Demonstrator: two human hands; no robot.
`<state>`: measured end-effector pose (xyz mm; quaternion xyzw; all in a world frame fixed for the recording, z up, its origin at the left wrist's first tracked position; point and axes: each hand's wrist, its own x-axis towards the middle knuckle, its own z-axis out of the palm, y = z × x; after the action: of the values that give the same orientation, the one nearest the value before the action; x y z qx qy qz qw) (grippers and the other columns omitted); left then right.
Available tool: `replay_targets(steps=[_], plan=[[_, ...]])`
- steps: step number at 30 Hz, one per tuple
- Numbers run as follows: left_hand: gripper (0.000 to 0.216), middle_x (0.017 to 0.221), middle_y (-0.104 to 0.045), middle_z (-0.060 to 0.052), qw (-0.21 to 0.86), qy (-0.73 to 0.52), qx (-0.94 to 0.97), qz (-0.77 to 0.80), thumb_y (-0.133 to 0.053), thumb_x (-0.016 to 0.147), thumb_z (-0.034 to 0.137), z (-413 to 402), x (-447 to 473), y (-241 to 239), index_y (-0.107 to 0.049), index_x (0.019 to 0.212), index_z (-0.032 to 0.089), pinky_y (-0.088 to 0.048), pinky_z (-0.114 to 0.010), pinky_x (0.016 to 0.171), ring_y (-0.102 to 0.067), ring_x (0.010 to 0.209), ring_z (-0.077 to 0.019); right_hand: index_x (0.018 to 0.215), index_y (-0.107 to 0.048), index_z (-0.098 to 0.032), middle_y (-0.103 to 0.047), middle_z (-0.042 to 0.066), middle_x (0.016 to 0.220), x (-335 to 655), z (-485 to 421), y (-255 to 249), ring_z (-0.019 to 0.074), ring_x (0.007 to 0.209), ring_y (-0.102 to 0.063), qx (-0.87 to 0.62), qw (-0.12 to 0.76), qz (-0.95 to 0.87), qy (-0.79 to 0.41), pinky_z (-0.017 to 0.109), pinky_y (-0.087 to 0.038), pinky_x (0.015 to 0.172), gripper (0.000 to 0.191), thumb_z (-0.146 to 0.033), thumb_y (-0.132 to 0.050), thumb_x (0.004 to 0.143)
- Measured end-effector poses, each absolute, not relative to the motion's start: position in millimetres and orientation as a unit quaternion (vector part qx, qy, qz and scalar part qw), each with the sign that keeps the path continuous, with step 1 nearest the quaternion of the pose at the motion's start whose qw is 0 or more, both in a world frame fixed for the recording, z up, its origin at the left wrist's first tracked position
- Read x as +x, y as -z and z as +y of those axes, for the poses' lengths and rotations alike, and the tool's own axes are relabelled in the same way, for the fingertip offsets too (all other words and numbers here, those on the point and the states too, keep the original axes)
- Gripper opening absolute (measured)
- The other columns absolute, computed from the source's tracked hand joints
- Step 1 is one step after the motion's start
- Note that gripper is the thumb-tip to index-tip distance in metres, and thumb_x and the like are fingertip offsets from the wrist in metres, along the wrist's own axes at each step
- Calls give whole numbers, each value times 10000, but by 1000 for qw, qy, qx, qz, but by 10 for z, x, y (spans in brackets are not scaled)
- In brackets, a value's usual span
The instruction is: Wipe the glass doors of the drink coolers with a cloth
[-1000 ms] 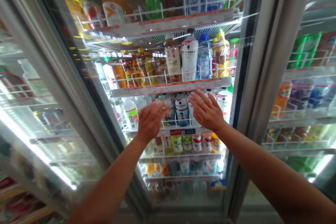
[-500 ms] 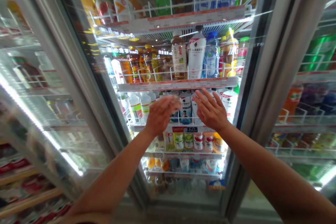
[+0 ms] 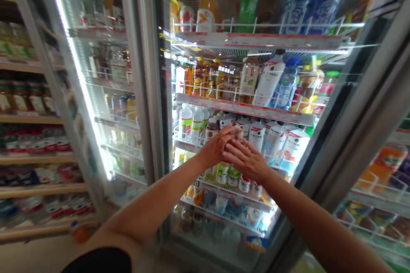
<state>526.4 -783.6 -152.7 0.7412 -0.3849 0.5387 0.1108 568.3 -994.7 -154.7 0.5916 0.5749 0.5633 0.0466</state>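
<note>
Both my hands meet at the middle shelf (image 3: 243,110) of a lit drinks fridge. My left hand (image 3: 215,149) has its fingers curled at the row of white-labelled bottles (image 3: 257,133), round something small and brownish that I cannot make out. My right hand (image 3: 247,162) lies just right of it, fingers stretched out and touching the left hand's fingertips, holding nothing. Small yoghurt-type bottles (image 3: 233,175) stand on the shelf just below both hands.
Wire shelves hold orange, green and blue bottles (image 3: 250,4) above and more drinks below. A grey door frame (image 3: 358,106) slants down the right side. Another glass fridge section (image 3: 112,94) is at the left, with open shop shelves (image 3: 28,153) beyond it.
The view has swung to the left. My two hands, held apart with spread fingers before, have come together at the middle shelf, and the left fingers have curled.
</note>
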Motion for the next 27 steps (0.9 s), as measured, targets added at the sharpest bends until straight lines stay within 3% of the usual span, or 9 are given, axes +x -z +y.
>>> replay_targets(steps=[4, 9, 13, 16, 18, 21, 24, 27], plan=[[584, 1516, -425, -212, 111, -550, 758, -332, -542, 991, 218, -7676, 5154, 1673, -255, 1499, 189, -482, -528, 1144, -316, 1517, -287, 1482, -500, -244, -558, 17, 1506, 5642, -9705, 1660, 191, 1430, -470, 631, 23, 511, -583, 427, 48, 1301, 469, -254, -494, 1013], [795, 1534, -448, -188, -10, -537, 790, -295, -647, 942, 435, -7182, 4932, 1953, -232, 1571, 180, -344, -543, 1224, -249, 1541, -307, 1433, -563, -229, -582, 8, 1485, 5567, -9740, 1761, 214, 1348, -542, 649, 29, 485, -585, 403, 17, 1303, 444, -306, -556, 996], [723, 1625, -331, -162, -51, -606, 776, -168, -514, 1006, 359, -6728, 5006, 1994, -167, 1616, 184, -221, -523, 1263, -123, 1570, -294, 1326, -646, -194, -677, 28, 1369, 5550, -9797, 1727, 232, 1305, -569, 632, 55, 522, -570, 414, -107, 1296, 358, -214, -562, 978], [686, 1640, -306, -144, -56, -640, 758, -113, -462, 1022, 332, -6540, 5175, 1918, -160, 1624, 199, -164, -515, 1273, -76, 1573, -287, 1239, -682, -178, -735, 49, 1239, 5592, -9723, 1434, 228, 1259, -599, 609, 66, 558, -559, 425, -241, 1261, 308, -146, -589, 947], [668, 1619, -352, -139, -58, -648, 751, -110, -455, 1020, 337, -6491, 5260, 1880, -196, 1619, 195, -146, -516, 1276, -91, 1570, -289, 1240, -674, -171, -735, 80, 1211, 5629, -9610, 1178, 239, 1268, -598, 618, 30, 537, -573, 416, -366, 1200, 309, -169, -628, 934], [653, 1579, -422, -137, -56, -652, 747, -115, -461, 1012, 351, -6476, 5305, 1883, -250, 1607, 184, -158, -523, 1273, -127, 1565, -297, 1395, -570, -177, -654, 136, 1364, 5652, -9373, 998, 273, 1378, -527, 637, -78, 450, -621, 425, -466, 1126, 459, -176, -615, 938], [638, 1573, -436, -119, -51, -649, 750, -114, -459, 1011, 361, -6483, 5290, 1912, -278, 1599, 194, -153, -519, 1279, -141, 1563, -292, 1537, -413, -225, -558, 124, 1498, 5582, -9133, 1183, 272, 1483, -408, 659, -107, 404, -625, 467, -391, 1191, 594, -112, -515, 963], [638, 1589, -415, -101, -39, -641, 757, -118, -459, 1014, 376, -6491, 5272, 1918, -274, 1602, 209, -141, -508, 1285, -145, 1563, -289, 1554, -391, -281, -548, 59, 1515, 5458, -9018, 1340, 219, 1523, -326, 696, -22, 451, -558, 439, -230, 1276, 634, -67, -467, 962]])
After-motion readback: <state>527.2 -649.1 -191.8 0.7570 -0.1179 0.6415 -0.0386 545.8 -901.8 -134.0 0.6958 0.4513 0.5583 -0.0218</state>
